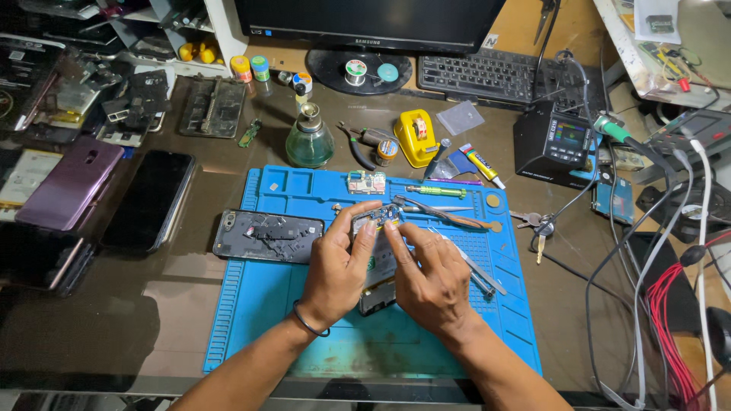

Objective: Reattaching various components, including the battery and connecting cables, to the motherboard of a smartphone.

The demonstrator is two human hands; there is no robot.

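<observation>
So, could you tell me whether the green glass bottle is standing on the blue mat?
No, the green glass bottle stands on the dark desk behind the blue mat.

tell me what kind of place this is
Most likely a phone repair bench: both hands work on an opened phone over a blue repair mat, with other phones lying to the left and a soldering station to the right.

A dark desk (pixel 175 304) carries a blue repair mat (pixel 259 304), phones (pixel 148 199) and a keyboard (pixel 487 76).
</observation>
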